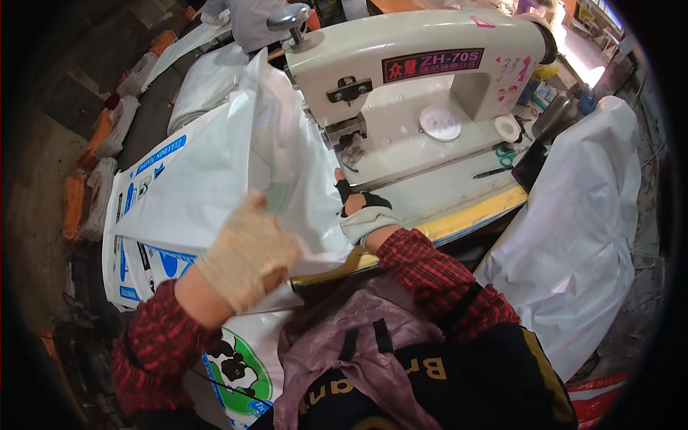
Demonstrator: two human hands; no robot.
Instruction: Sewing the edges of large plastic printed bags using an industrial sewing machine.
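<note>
A large white woven sack (193,175) with blue printing is spread left of a cream sewing machine (401,100), one flap raised. My left hand (247,254), in a beige knit glove, is closed at the sack's raised flap; motion blurs it and its fingertips are partly hidden. My right hand (362,204), in a dark fingerless glove with a pale cuff, lies by the sack's right edge. One bare finger stretches toward the presser foot (351,158), just short of it. Its other fingers are hard to make out.
Teal-handled scissors (506,155), a dark pen (493,173) and a white tape roll (508,129) lie right of the machine. A big white sack (573,229) bulges at the right. Folded white sacks (208,86) are stacked behind; another person (251,21) is beyond. The table has a yellow edge (466,215).
</note>
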